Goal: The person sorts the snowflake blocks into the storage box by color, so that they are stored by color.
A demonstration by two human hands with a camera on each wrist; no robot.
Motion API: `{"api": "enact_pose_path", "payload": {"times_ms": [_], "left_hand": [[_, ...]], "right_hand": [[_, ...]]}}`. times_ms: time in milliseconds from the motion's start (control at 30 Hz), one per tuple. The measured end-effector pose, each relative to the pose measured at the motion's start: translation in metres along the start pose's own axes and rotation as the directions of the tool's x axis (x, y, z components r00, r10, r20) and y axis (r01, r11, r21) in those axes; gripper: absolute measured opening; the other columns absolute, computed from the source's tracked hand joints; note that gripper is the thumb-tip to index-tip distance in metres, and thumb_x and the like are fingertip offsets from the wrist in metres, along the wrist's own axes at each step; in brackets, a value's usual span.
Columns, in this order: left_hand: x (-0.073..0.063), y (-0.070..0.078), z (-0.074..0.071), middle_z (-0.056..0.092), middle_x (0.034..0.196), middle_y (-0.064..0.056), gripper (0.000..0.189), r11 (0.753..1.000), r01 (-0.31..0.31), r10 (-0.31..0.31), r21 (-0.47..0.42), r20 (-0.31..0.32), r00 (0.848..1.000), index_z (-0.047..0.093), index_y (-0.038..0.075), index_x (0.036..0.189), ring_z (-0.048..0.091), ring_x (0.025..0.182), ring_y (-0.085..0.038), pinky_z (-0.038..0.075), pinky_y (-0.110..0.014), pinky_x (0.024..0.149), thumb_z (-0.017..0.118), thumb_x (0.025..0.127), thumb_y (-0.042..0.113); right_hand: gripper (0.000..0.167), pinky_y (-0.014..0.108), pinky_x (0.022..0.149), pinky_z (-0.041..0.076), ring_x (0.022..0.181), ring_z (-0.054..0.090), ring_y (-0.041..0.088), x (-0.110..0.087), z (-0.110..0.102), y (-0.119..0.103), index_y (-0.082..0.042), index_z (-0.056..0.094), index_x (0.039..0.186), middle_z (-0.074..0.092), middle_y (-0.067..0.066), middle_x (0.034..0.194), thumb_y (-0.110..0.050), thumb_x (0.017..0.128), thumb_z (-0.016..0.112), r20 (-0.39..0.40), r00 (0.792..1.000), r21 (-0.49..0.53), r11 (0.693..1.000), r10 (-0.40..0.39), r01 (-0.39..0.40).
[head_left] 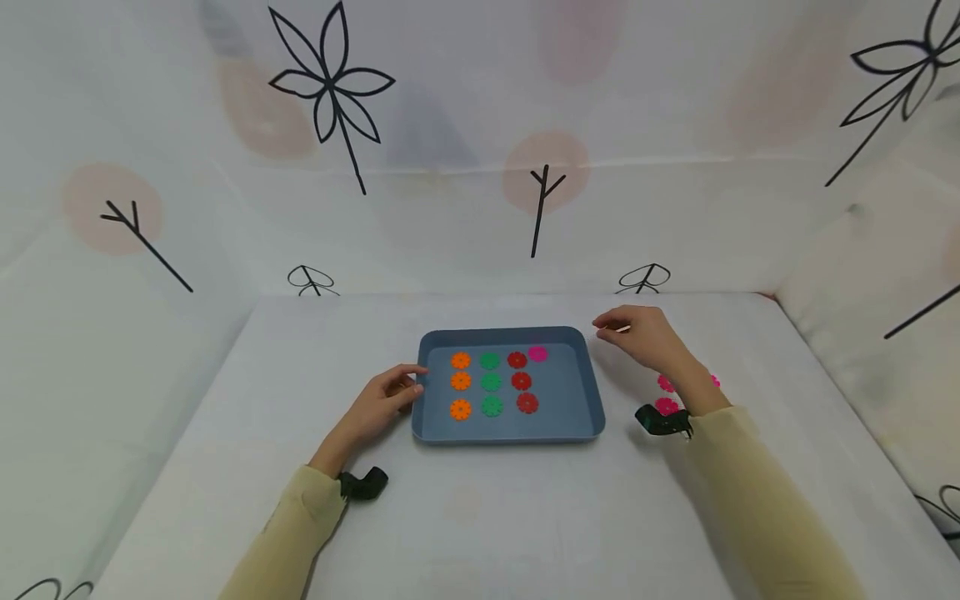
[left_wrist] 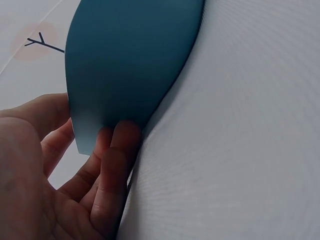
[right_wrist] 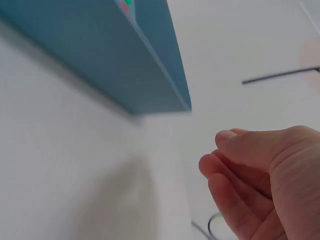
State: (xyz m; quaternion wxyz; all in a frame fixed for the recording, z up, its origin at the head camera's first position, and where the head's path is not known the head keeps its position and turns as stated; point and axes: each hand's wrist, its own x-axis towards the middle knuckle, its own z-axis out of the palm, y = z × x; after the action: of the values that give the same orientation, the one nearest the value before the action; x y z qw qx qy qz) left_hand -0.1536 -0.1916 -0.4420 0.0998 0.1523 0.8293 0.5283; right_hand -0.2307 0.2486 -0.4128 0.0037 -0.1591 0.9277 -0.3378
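Note:
A blue-grey tray [head_left: 581, 375] lies on the table, its discs notched like small flowers. They stand in columns: orange discs [head_left: 461, 381], green discs [head_left: 491, 382], red discs [head_left: 521, 381], with one pink disc [head_left: 537, 354] at the top right. My left hand [head_left: 378, 406] holds the tray's left edge; the left wrist view shows fingers against the outer wall [left_wrist: 130, 55]. My right hand [head_left: 641, 337] hovers just beyond the tray's upper right corner, fingers loosely bent. In the right wrist view nothing shows between thumb and fingers [right_wrist: 240, 192].
More pink discs [head_left: 667, 407] lie on the white table [head_left: 465, 517] right of the tray, partly hidden under my right forearm. A patterned cloth [head_left: 450, 225] hangs behind and at both sides. Each wrist wears a dark band [head_left: 363, 483].

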Motion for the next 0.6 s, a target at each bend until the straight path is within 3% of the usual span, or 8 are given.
{"api": "enact_pose_path", "payload": {"times_ms": [300, 600], "left_hand": [[0.0, 0.0, 0.001, 0.058, 0.096, -0.009, 0.035, 1.0, 0.008, -0.008, -0.004, -0.005, 1.0, 0.058, -0.002, 0.133, 0.057, 0.078, -0.028, 0.049, -0.032, 0.067, 0.06, 0.101, 0.012], [0.0, 0.0, 0.001, 0.058, 0.096, -0.011, 0.035, 1.0, 0.009, -0.009, 0.015, -0.006, 1.0, 0.058, -0.002, 0.132, 0.057, 0.077, -0.028, 0.048, -0.032, 0.067, 0.06, 0.101, 0.014]], "right_hand": [[0.031, 0.051, 0.087, 0.052, 0.109, 0.058, 0.04, -0.036, -0.03, 0.047, -0.001, 0.067, 0.123, 0.064, 0.021, 0.118, -0.017, 0.097, 0.065, 0.009, 0.985, -0.061, 0.984, 0.17, -0.169], [0.044, 0.041, 0.075, 0.053, 0.113, 0.047, 0.046, -0.075, -0.054, 0.09, -0.001, 0.063, 0.127, 0.055, 0.028, 0.125, -0.032, 0.097, 0.065, 0.041, 0.955, -0.094, 0.952, 0.295, -0.29]]}}
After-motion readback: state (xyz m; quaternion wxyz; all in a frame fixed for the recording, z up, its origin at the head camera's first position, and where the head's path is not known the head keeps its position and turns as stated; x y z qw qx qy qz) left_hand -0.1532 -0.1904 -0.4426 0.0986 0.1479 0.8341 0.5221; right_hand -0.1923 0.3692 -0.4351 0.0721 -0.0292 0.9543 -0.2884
